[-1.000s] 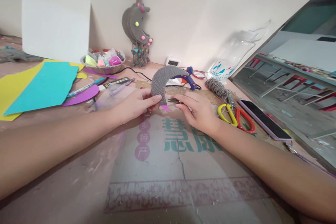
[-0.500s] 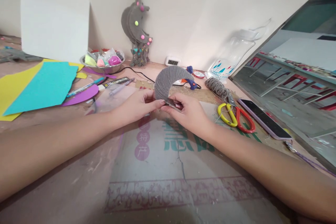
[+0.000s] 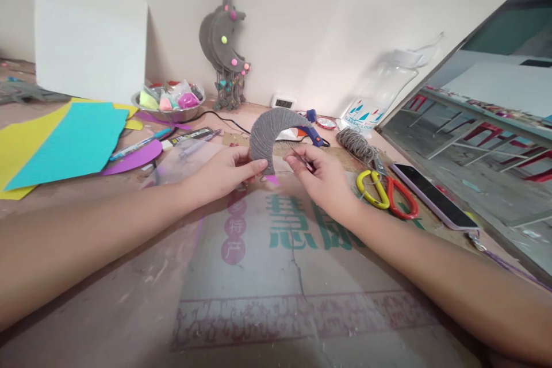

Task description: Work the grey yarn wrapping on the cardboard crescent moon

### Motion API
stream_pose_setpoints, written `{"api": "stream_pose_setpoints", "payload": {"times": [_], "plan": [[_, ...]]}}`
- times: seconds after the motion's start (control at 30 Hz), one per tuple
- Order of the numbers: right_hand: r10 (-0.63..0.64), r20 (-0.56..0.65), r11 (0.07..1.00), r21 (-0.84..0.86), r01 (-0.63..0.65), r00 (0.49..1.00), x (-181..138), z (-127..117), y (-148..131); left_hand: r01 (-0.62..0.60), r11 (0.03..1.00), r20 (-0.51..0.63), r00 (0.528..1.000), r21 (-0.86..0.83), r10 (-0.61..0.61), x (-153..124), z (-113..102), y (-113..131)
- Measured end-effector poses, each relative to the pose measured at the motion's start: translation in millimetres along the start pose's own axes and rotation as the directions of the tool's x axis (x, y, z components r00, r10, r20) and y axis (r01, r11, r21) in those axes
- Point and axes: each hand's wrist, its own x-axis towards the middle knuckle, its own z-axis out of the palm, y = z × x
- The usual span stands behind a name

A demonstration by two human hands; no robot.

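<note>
My left hand (image 3: pixel 224 171) pinches the lower end of a crescent wrapped in grey yarn (image 3: pixel 269 129), held upright above the table. A bit of pink foam (image 3: pixel 271 179) shows at the crescent's bottom tip. My right hand (image 3: pixel 323 175) is just right of the crescent, fingers closed on a thin strand of grey yarn (image 3: pixel 297 156) running from the wrap. A ball of grey yarn (image 3: pixel 356 144) lies to the right.
Yellow and red scissors (image 3: pixel 388 192) and a phone (image 3: pixel 433 194) lie at right. A blue glue gun (image 3: pixel 314 132) is behind the crescent. Coloured foam sheets (image 3: pixel 73 141), a bowl of pompoms (image 3: pixel 169 100) and a finished grey moon hanging (image 3: pixel 224 40) stand at left and back.
My right hand has drawn away from the crescent to the right, pulling the strand. The crescent has tilted back so its lower tip points down.
</note>
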Motion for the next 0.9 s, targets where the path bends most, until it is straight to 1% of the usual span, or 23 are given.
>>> {"api": "stream_pose_setpoints", "payload": {"times": [0.07,0.1,0.27,0.4,0.5,0.63,0.7,0.8,0.9], "plan": [[0.011,-0.035,0.999,0.039,-0.010,0.999,1,1,3,-0.001,1.000,0.007,1.000,-0.008,0.001,0,0,0],[0.011,-0.029,0.999,0.048,-0.010,1.000,1,1,3,-0.004,1.000,0.005,1.000,-0.001,0.004,0,0,0],[-0.019,0.089,0.999,0.049,0.014,0.996,-3,10,0,-0.037,0.994,-0.013,0.999,0.108,0.038,2,-1,-2],[0.020,0.091,0.999,0.026,-0.023,0.996,-5,15,-3,-0.101,0.985,0.008,0.995,0.143,0.100,5,-1,-5],[0.003,0.110,1.000,0.020,-0.005,0.994,-5,14,-3,-0.142,0.978,0.012,0.990,0.154,0.142,6,-2,-7],[-0.018,0.145,0.999,0.044,0.012,0.989,-7,12,-2,-0.168,0.973,0.008,0.986,0.159,0.169,6,-1,-7],[-0.020,0.161,0.998,0.055,0.012,0.987,-7,12,-2,-0.162,0.973,0.007,0.987,0.161,0.163,6,-1,-5],[-0.018,0.167,0.998,0.058,0.009,0.986,-7,11,-1,-0.114,0.982,-0.006,0.993,0.152,0.117,4,0,-2],[-0.002,0.139,0.999,0.038,-0.003,0.990,-6,7,-1,-0.054,0.993,-0.011,0.998,0.104,0.056,2,0,-2]]}}
